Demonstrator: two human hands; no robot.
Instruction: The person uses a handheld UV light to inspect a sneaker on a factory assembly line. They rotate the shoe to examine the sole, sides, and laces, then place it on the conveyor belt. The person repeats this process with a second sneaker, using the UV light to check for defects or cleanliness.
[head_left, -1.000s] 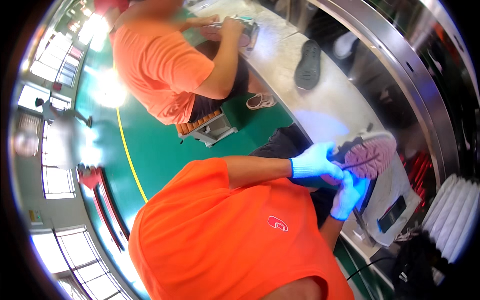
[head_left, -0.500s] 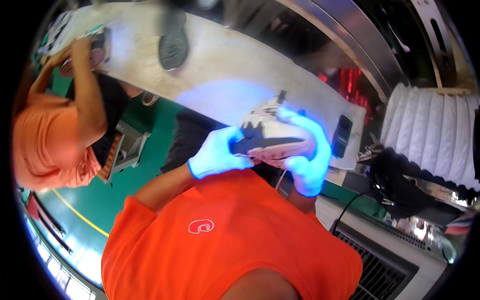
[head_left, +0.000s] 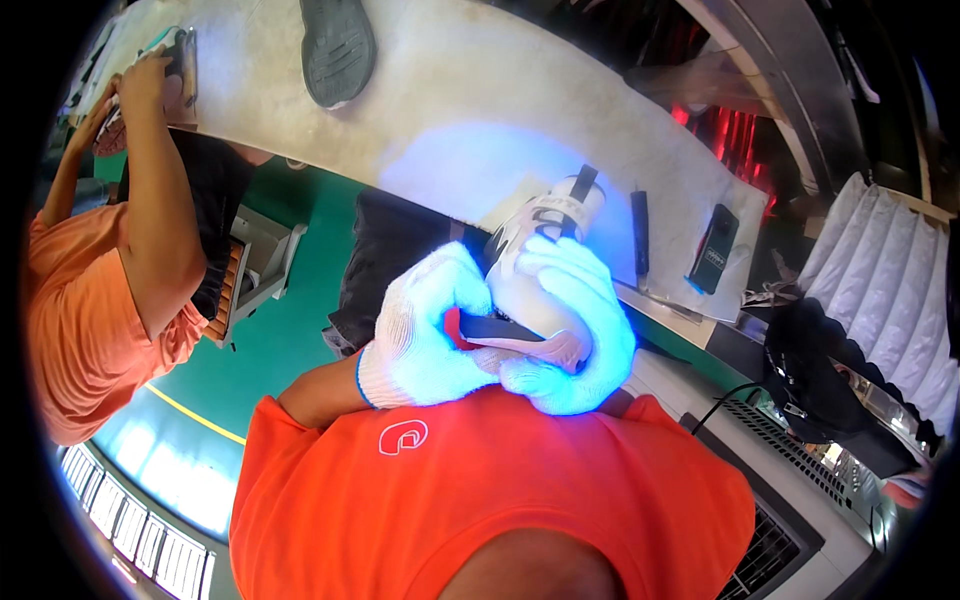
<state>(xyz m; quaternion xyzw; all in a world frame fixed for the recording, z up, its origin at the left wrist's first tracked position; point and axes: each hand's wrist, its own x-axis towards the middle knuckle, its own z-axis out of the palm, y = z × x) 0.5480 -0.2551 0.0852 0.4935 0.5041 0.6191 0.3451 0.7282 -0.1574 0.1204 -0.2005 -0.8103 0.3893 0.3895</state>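
Close to my chest, a white shoe (head_left: pixel 548 222) with dark markings and a dark heel loop is tilted, its heel end pointing away over the table edge. Along its near side runs a pale pink sole edge (head_left: pixel 548 346), with a dark grey strip above it. My left hand (head_left: pixel 425 335), in a white knit glove, grips the left side of the shoe, thumb at the sole edge. My right hand (head_left: pixel 575 330), gloved too, wraps over the right side, its fingers pressing near the sole. Blue light falls on both gloves. The underside of the shoe is hidden.
On the pale worktable (head_left: pixel 470 80) lie a dark grey shoe sole (head_left: pixel 338 52), a black slim tool (head_left: pixel 640 232) and a phone (head_left: pixel 713 250). A co-worker (head_left: pixel 120 270) handles a shoe at left. White pleated fabric (head_left: pixel 880 290) and a black cable (head_left: pixel 725 403) are at right.
My hands have come closer together around the shoe, and the right hand has shifted inward. More of the shoe's heel end shows. The black slim tool is in view beside the right hand.
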